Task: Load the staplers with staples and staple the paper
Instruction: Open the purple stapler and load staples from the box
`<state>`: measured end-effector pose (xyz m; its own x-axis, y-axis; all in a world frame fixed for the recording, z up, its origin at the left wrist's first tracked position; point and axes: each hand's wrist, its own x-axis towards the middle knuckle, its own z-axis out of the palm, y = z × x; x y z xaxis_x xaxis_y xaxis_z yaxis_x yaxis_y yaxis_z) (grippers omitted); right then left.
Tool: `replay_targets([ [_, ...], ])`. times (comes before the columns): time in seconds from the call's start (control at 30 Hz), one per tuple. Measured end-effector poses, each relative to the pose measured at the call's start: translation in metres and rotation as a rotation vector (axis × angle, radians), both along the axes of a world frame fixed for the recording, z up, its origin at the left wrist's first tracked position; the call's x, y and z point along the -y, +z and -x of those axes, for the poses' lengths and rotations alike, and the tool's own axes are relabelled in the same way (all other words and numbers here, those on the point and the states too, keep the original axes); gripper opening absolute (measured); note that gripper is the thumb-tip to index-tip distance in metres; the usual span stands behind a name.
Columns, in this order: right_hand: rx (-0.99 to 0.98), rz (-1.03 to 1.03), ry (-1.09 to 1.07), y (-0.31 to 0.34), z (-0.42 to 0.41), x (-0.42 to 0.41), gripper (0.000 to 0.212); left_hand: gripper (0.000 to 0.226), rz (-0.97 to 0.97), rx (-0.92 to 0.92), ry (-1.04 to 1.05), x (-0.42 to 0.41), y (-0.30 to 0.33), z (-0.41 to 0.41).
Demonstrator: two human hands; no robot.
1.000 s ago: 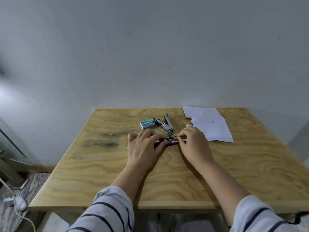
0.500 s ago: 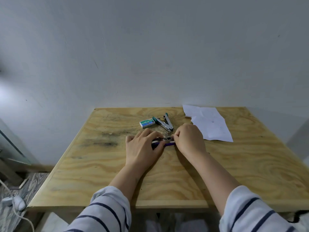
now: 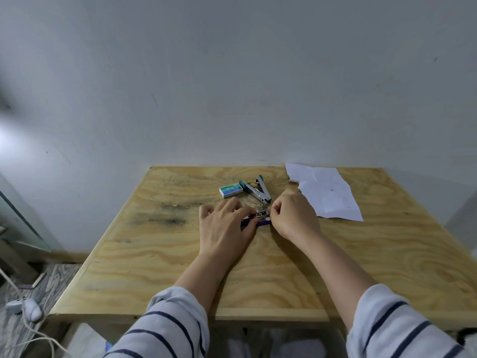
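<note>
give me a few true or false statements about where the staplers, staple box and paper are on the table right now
1. Both hands, left hand and right hand, are on the purple stapler. True.
2. The teal stapler lies shut on the white paper. False: it lies opened out on the bare table, left of the paper.
3. The staple box sits just left of the teal stapler. True.
4. The paper is under the purple stapler. False: it lies apart, at the far right of the table, with nothing on it.
5. The staple box is in the left hand. False: it rests on the table beyond the hands.
</note>
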<state>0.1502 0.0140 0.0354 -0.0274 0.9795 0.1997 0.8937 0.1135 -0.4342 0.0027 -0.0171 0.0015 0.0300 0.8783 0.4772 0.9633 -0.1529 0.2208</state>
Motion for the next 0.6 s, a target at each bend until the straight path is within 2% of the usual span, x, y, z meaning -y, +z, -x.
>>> replay_targets([
  [0.17,-0.211,0.230,0.000,0.010,-0.009,-0.004,0.033,0.031,0.028,0.014,-0.020,-0.002,-0.001,0.000],
  [0.3,-0.271,0.159,-0.009,0.005,-0.011,0.006,0.024,0.030,0.089,0.123,-0.032,-0.006,-0.003,0.004],
  [0.4,-0.347,0.182,-0.053,0.005,-0.013,0.005,0.022,0.030,0.072,0.087,-0.048,-0.006,-0.003,0.002],
  [0.53,-0.277,0.145,-0.116,-0.002,-0.005,0.001,0.030,0.030,0.037,0.069,-0.038,-0.004,-0.004,0.002],
  [0.6,-0.314,0.110,-0.175,-0.010,-0.006,-0.003,0.031,0.031,0.030,0.053,-0.034,-0.003,-0.003,0.001],
])
